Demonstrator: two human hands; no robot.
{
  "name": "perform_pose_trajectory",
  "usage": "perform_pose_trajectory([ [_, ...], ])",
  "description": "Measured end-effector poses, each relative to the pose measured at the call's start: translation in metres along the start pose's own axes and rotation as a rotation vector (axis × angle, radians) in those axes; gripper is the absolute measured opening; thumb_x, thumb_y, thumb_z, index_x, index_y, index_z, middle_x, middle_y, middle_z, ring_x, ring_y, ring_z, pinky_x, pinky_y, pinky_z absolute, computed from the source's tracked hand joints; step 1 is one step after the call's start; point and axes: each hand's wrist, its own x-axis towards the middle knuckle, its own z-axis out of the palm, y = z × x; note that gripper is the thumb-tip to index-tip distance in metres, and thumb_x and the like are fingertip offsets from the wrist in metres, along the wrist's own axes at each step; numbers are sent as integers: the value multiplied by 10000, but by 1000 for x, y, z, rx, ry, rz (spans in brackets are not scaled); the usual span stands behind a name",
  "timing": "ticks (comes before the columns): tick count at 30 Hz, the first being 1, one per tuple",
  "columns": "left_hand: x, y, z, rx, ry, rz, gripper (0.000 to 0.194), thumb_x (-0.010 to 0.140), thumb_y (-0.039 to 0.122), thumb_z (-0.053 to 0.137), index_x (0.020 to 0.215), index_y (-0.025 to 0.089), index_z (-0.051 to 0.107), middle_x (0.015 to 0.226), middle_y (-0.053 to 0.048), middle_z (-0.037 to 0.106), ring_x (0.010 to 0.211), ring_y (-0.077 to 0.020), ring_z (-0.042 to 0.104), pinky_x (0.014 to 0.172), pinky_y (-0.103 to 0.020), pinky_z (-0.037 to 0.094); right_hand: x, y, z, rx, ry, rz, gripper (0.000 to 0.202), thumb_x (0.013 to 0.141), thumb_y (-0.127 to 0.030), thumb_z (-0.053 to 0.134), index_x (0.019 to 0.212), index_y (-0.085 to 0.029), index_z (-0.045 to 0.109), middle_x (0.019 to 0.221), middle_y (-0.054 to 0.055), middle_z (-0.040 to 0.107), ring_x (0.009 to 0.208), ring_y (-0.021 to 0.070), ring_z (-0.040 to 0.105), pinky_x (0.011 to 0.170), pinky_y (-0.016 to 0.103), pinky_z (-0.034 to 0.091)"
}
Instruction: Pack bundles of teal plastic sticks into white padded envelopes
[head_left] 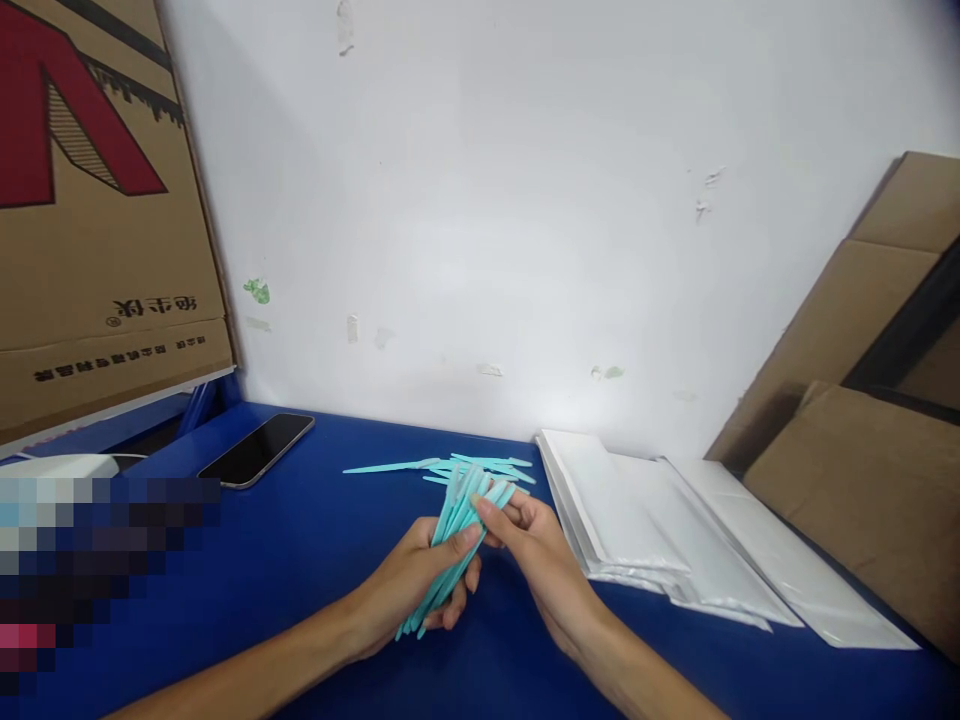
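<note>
A bundle of thin turquoise sticks (pixel 450 535) with paler tips is held over the blue table, slanting up to the right. My left hand (pixel 431 575) is wrapped round the bundle, its thumb lying across the front. At the upper right of the bundle, my right hand (pixel 525 530) pinches the pale end of a stick between thumb and fingers. Behind the hands, several more turquoise sticks (pixel 397 467) lie loosely piled on the table.
White padded envelopes (pixel 637 520) lie stacked at the right. A phone (pixel 259 450) rests on the blue table (pixel 300 560) at the left. Cardboard boxes (pixel 112 260) stand at the left, and others (pixel 855 500) at the right. A white wall is behind.
</note>
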Motion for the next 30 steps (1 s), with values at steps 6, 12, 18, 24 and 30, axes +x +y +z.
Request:
perform_pose_trajectory([
  [6,1,-3,-3,-13,-3,15,583,906,647,471,711,123,638,437,-43,610,279,-56,366,321,-160,240,1,0,-1,-26,-2,-18,329,878,-460,660,1025,-168,702,804,29,688,771,155,587,848,313,454],
  [12,1,1,-3,-24,24,9,590,901,646,475,711,117,654,419,-49,601,267,-60,341,313,-174,206,1,-4,-1,-24,-19,-21,324,913,-447,615,1108,-197,682,920,42,700,831,169,606,871,319,459],
  [18,-1,6,-1,4,76,-3,557,893,626,506,679,128,634,371,10,506,283,-41,260,357,-192,189,-1,-4,-1,-68,23,-21,341,911,-421,613,1185,-224,657,927,39,678,866,193,591,923,368,455],
  [24,-2,4,-5,19,65,2,549,910,624,471,689,144,616,361,56,394,325,-56,212,387,-223,156,-1,-1,0,-74,27,-45,386,894,-459,621,1200,-223,648,974,53,687,880,209,613,915,391,477],
  [30,-1,2,-8,-37,20,-36,519,903,631,489,712,157,577,467,58,419,368,-54,230,402,-216,183,-4,-6,4,-21,38,-24,405,859,-446,673,1189,-213,648,1039,61,698,992,231,620,978,388,438],
])
